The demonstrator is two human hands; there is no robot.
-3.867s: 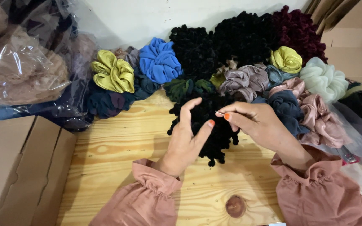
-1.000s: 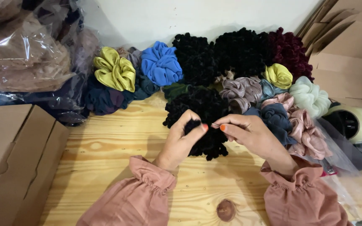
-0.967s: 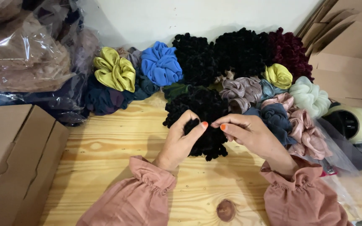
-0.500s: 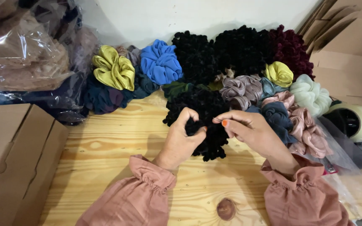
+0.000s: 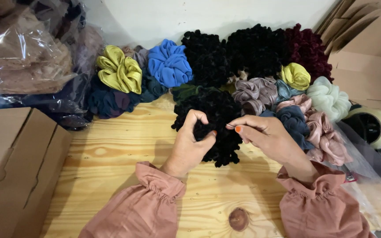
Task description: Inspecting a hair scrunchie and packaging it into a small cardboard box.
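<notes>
A fluffy black scrunchie (image 5: 217,114) lies on the wooden table (image 5: 120,154), just in front of a heap of coloured scrunchies. My left hand (image 5: 190,145) grips its near left side, with fingers curled into the fabric. My right hand (image 5: 265,136) pinches its right edge between thumb and forefinger. Both sleeves are dusty pink with gathered cuffs. The lower middle of the black scrunchie is hidden behind my hands.
Against the wall sits the pile: yellow-green (image 5: 119,72), blue (image 5: 169,64), black (image 5: 252,50), dark red (image 5: 307,50), grey, pink (image 5: 325,136) and pale mint (image 5: 329,97) scrunchies. Cardboard boxes (image 5: 14,163) stand left, flat cartons back right. Plastic bags (image 5: 23,57) far left. A tape roll (image 5: 373,125) right.
My left hand's fingers have curled tighter into the black scrunchie. My right hand still pinches its edge, shifted slightly. The view has stayed much the same.
</notes>
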